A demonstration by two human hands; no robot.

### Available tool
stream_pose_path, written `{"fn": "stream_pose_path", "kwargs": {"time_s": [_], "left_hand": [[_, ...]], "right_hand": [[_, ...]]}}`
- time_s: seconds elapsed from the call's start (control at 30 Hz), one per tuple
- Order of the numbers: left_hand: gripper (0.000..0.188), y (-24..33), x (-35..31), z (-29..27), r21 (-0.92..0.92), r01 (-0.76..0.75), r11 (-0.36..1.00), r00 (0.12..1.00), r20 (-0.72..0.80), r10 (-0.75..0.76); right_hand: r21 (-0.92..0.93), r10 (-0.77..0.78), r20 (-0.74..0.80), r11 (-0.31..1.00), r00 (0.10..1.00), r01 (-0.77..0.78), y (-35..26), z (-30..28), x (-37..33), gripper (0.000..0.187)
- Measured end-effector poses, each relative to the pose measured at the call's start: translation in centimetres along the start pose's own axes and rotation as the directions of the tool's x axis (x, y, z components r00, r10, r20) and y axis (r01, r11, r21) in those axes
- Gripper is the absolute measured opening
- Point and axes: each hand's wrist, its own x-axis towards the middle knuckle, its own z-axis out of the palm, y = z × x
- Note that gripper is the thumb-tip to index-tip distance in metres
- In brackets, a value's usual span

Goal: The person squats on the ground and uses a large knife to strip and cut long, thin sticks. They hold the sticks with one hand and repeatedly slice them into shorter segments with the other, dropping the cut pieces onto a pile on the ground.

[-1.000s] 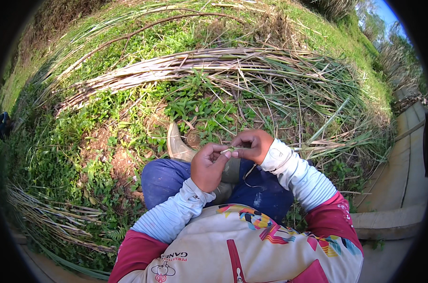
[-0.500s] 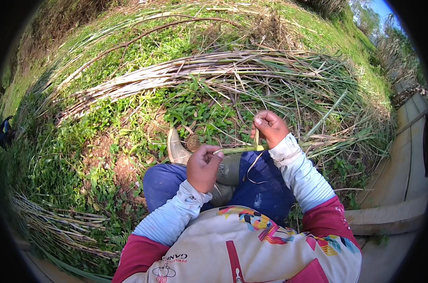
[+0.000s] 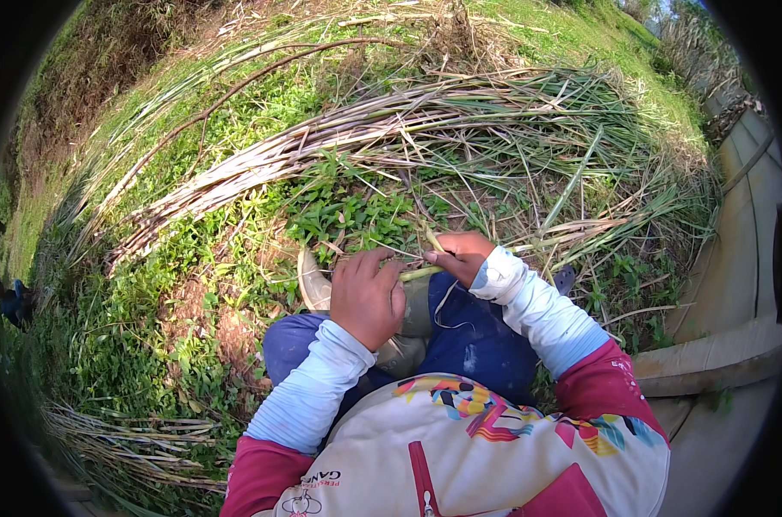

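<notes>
A short green plant stalk (image 3: 418, 274) runs between my hands, above my bent legs. My left hand (image 3: 365, 297) is closed around its left end, back of the hand upward, so that end is hidden. My right hand (image 3: 462, 256) pinches the other end, where a pale folded strip (image 3: 432, 239) sticks up past the thumb and forefinger. Below the right hand a thin curled fibre (image 3: 443, 310) dangles over my blue trousers.
Beyond my hands lies a long heap of cut stalks (image 3: 322, 133) with green leaves. More stalks (image 3: 137, 444) lie at lower left. Wooden boards (image 3: 710, 358) line the right side. A rubber boot (image 3: 312, 280) stands before me; a dark bird (image 3: 14, 303) is far left.
My hands have come closer together. The right has moved left and down along the stalk, and the left has turned its back upward. The view has shifted a little.
</notes>
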Motion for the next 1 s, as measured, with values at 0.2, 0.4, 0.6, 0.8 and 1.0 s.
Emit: {"fn": "stream_pose_path", "kwargs": {"time_s": [0.2,0.4,0.6,0.8,1.0], "left_hand": [[0.017,-0.4,1.6,1.8,0.270,-0.168,0.948,0.935,0.348,0.067],[0.014,-0.5,1.4,2.6,0.183,-0.079,0.980,0.905,0.425,-0.007],[0.015,0.1,2.3,3.0,0.064,-0.011,0.998,0.904,0.428,-0.017],[0.014,0.9,4.1,3.5,-0.100,-0.066,0.993,0.933,0.346,0.097],[0.016,-0.6,3.5,2.1,-0.038,0.038,0.999,0.883,0.469,-0.015]], "right_hand": [[0.082,0.095,-0.120,0.993,0.988,-0.086,0.6,0.7,0.2,0.048],[0.803,0.541,-0.235,0.577,0.808,-0.153,4.4,-0.7,1.0,0.040],[0.914,0.607,-0.144,0.384,0.781,-0.130,6.0,-4.0,0.7,0.039],[0.705,0.577,-0.365,0.684,0.730,-0.188,7.9,-6.2,-0.4,0.044],[0.107,0.269,-0.874,0.919,0.405,-0.381,12.8,-14.3,-6.4,0.051]]}}
